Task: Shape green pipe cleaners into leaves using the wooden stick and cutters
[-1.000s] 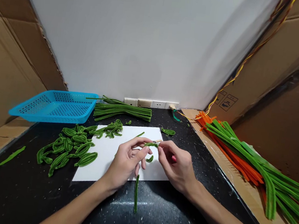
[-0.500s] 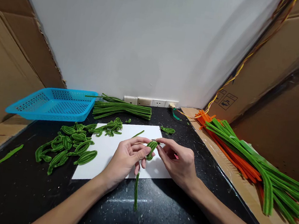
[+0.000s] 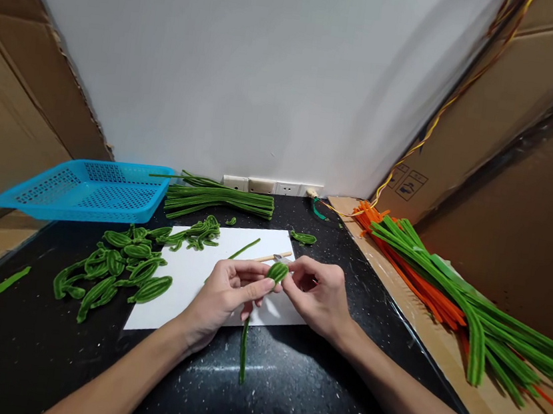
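Left hand closed in a fingertip pinch on small, rounded, green striped leaf shape of fuzzy pipe-cleaner-like material.
Held up over flat white paper sheet, between both hands; right hand bunched close at leaf shape's right edge, unable to tell whether gripping. Judged risks: slipping or twisting, from narrow hold; flattened or parted loops, from squeezing too hard or pulling sideways. Appearance: compact oval, alternating light and dark green bands, lower edge partly covered.
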The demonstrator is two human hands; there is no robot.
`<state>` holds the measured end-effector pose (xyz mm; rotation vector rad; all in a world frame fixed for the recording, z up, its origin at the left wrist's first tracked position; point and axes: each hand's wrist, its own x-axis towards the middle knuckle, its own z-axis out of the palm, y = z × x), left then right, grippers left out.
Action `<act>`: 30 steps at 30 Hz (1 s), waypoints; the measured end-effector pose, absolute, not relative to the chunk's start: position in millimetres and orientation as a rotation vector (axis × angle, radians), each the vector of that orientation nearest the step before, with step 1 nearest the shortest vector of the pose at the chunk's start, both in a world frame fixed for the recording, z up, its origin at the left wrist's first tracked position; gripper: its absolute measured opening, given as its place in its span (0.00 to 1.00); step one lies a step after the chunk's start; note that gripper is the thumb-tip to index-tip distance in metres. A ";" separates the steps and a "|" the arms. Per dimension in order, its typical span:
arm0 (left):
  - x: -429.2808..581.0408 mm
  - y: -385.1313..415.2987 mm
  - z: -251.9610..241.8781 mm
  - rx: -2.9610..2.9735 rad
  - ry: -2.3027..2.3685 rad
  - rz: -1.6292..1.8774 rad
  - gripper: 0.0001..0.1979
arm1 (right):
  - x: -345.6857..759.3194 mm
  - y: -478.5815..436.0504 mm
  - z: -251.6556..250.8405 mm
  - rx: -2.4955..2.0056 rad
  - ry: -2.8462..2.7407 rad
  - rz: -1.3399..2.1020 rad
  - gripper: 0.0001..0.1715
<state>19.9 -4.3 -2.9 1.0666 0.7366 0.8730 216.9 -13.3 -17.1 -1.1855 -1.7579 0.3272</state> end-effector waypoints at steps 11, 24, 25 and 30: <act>19.4 2.1 -7.8 0.895 0.699 0.914 0.28 | 211.4 -17.2 -11.5 -1.250 -1.668 0.556 0.17; 10.8 8.8 -9.3 0.916 0.632 0.938 0.23 | 215.4 -23.0 -6.4 -1.226 -1.810 0.593 0.23; 11.3 8.9 -8.9 0.912 0.630 0.936 0.23 | 216.5 -22.9 -6.9 -1.237 -1.809 0.601 0.23; 10.9 15.1 -8.3 0.879 0.643 1.109 0.27 | 221.7 -24.6 -14.0 -1.231 -1.786 0.448 0.12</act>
